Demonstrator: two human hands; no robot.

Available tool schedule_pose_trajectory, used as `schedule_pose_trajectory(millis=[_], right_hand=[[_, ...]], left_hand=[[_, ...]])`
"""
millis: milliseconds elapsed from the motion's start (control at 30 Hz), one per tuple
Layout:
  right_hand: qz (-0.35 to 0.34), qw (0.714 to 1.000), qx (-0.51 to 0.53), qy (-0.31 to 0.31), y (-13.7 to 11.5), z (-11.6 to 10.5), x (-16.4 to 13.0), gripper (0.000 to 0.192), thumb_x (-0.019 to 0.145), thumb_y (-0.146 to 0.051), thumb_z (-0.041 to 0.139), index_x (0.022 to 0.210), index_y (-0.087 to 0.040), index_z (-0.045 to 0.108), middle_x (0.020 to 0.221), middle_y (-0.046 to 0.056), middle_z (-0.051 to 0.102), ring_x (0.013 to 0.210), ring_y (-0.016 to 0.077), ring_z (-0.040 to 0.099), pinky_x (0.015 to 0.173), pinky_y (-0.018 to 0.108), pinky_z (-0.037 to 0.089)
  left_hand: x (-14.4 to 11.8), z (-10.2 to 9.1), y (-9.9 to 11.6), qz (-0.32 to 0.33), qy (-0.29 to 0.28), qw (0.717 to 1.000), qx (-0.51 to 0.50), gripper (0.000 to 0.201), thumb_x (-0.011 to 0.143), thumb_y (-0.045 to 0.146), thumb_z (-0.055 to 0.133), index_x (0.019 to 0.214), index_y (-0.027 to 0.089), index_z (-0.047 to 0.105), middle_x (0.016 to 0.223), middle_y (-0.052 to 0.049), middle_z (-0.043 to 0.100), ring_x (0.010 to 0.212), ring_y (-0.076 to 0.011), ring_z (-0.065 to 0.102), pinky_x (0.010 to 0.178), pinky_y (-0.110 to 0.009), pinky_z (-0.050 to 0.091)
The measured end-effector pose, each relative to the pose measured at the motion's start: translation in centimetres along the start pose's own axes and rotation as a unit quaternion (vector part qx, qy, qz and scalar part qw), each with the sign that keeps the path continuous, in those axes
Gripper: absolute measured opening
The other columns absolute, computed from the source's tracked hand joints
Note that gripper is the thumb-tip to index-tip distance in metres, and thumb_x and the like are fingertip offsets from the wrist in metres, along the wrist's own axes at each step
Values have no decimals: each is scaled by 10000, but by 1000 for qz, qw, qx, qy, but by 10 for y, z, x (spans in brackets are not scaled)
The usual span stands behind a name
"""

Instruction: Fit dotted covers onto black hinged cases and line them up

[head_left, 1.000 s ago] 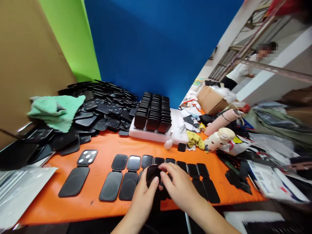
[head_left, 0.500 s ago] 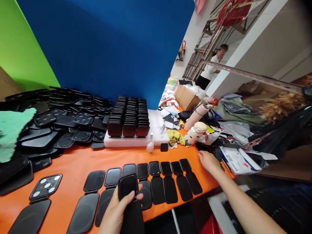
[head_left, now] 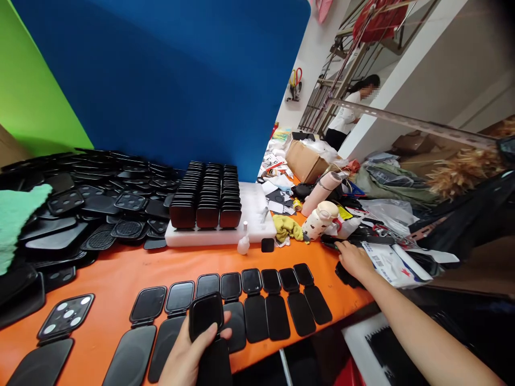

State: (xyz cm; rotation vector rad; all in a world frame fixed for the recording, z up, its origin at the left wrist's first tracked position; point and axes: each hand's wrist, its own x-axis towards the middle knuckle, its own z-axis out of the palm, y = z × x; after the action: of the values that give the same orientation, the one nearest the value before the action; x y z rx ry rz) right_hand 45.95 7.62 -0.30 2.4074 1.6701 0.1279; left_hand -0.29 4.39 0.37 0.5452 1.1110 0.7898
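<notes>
My left hand (head_left: 189, 348) is closed around a black hinged two-panel piece (head_left: 206, 316), its smaller square panel up and the longer panel hanging below, thumb on the front. At the right side of the table my right hand (head_left: 356, 260) has its fingers bent down at a dark, thin object (head_left: 330, 241) that I cannot make out. Several like hinged pieces lie unfolded in a row, such as the black piece (head_left: 277, 316) near the table's front edge. Apart at the left lies another unfolded piece with white round dots (head_left: 66, 315).
Upright black plates (head_left: 211, 214) stand in three rows on a white foam block (head_left: 257, 233). A small bottle (head_left: 243, 245) and black square (head_left: 267, 245) lie before it. Loose black parts (head_left: 100, 203) pile up left; a cloth (head_left: 287, 228) and patterned bottle (head_left: 319, 221) are right. A person (head_left: 344, 118) stands behind.
My right hand has moved a little right and away from me, from the table's edge to the dark thin object. My left hand keeps its hold on the hinged piece. The view has shifted slightly.
</notes>
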Motion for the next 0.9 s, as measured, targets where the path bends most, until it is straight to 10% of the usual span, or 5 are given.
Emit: schedule_pose_trajectory(millis=[200,333,433,500,900], right_hand=[[-5,997,70,16,-7,-19,-26,404,909,-201,325,1300,-153,415,1128,154,582,1009,293,557,835,413,396],[-39,980,193,-28,-64,-33,-73,439,954,-376,212,1318,-177,354,876,49,649,765,175,638,671,272,485],[-88,853,476,-196,-122,-50,-118,508,928,-471,267,1355,-198,292,760,-8,603,566,151,608,532,265,483],[-101,825,506,-230,-150,-64,-140,512,912,-473,326,1350,-208,330,707,-25,588,529,139,582,554,266,482],[-239,892,340,-179,-183,-103,-146,387,893,-383,403,1257,-297,504,1152,42,639,1003,245,611,826,356,471]], left_hand=[[3,-1,-1,-13,-22,1000,-15,635,692,437,702,1231,241,430,1084,-73,673,936,-273,652,840,-329,490],[1,10,0,-8,-31,999,-22,593,710,440,684,1212,221,457,1054,-83,682,916,-263,659,813,-315,496],[-4,21,0,27,-50,998,-19,553,743,418,656,1206,202,443,989,-83,695,808,-228,679,777,-308,501],[-8,26,0,48,-60,997,-4,527,740,403,658,1177,189,456,959,-89,696,742,-213,680,739,-307,505],[-22,24,-3,96,-66,991,72,381,793,343,594,1120,167,511,1027,-116,650,783,-213,655,717,-317,505]])
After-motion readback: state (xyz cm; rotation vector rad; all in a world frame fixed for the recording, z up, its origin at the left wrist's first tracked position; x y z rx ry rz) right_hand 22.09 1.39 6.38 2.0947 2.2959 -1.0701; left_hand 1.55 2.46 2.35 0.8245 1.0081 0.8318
